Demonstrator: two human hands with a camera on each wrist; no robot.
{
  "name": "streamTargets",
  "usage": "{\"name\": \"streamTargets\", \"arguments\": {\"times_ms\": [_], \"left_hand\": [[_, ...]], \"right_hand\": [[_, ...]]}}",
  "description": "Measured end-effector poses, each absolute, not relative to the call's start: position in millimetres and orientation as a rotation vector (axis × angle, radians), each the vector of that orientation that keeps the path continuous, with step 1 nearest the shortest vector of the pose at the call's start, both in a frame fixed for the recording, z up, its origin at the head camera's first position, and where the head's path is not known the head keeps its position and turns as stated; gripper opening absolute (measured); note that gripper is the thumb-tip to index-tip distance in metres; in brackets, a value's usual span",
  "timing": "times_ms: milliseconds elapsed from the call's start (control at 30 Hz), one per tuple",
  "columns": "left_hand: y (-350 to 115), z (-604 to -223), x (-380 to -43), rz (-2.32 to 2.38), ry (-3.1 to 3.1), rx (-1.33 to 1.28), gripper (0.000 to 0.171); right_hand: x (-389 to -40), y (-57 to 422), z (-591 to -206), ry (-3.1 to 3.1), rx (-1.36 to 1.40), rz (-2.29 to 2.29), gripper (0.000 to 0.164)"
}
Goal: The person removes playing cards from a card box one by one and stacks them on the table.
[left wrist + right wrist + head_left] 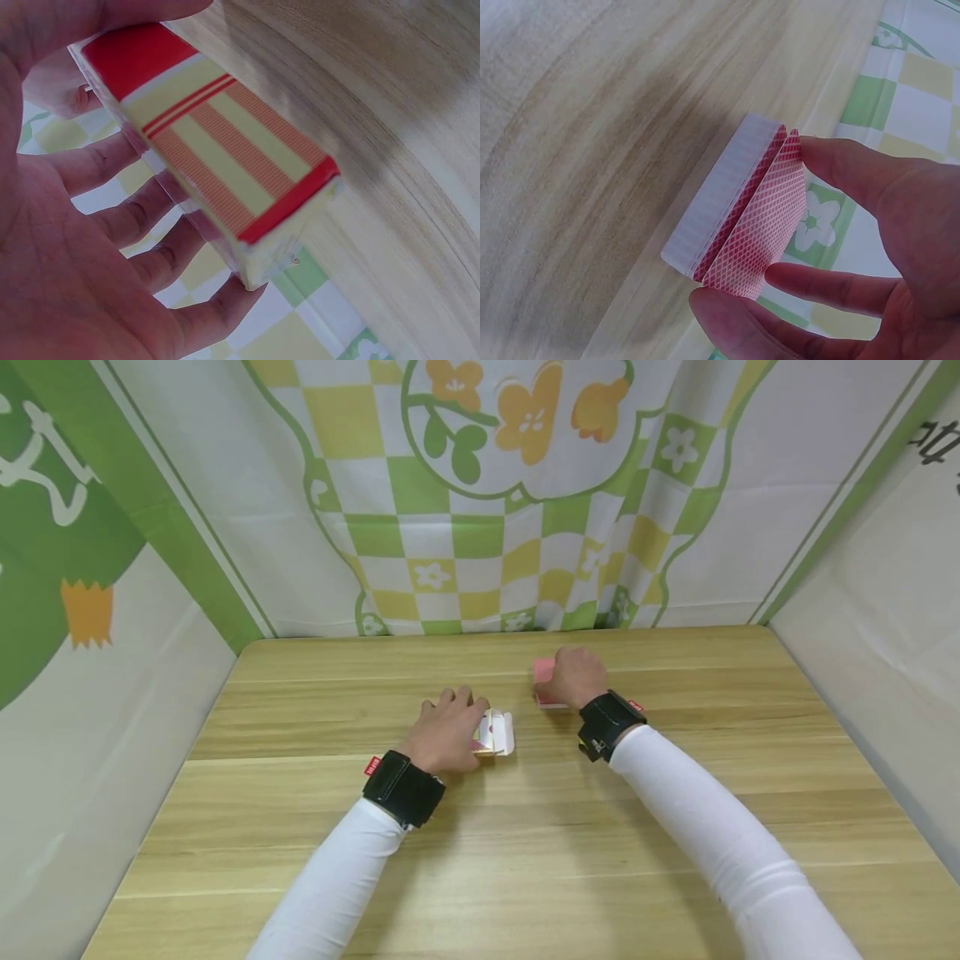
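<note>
My left hand (446, 732) grips a small card box (225, 150) between thumb and fingers, low over the table. The box has red and cream stripes on its side, and its white end flap (506, 733) stands open toward the right. Farther back and to the right, my right hand (577, 678) is at a deck of playing cards (724, 196) lying on the table. Thumb and fingers pinch the top card (761, 221), red-patterned on its back, by opposite edges. A narrow gap shows between that card and the deck along one side.
The wooden table (570, 860) runs back to a hanging curtain (480, 535) with green and yellow checks. Fabric panels border the left and right sides. Black bands (611, 722) are worn on both wrists.
</note>
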State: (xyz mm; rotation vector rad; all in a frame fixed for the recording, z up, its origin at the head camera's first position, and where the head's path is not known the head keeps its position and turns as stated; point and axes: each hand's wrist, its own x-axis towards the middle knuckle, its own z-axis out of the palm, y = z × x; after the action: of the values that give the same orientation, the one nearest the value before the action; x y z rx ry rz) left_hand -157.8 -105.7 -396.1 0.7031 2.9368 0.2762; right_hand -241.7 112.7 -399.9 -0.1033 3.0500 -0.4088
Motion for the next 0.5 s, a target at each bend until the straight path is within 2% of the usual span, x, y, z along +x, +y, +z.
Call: {"name": "streamTargets", "arguments": {"times_ms": [500], "left_hand": [[-106.7, -396.9, -157.8, 0.289, 2.931, 0.684, 0.075]], "right_hand": [[-244.9, 112.1, -404.2, 3.035, -0.087, -0.41, 0.039]]}}
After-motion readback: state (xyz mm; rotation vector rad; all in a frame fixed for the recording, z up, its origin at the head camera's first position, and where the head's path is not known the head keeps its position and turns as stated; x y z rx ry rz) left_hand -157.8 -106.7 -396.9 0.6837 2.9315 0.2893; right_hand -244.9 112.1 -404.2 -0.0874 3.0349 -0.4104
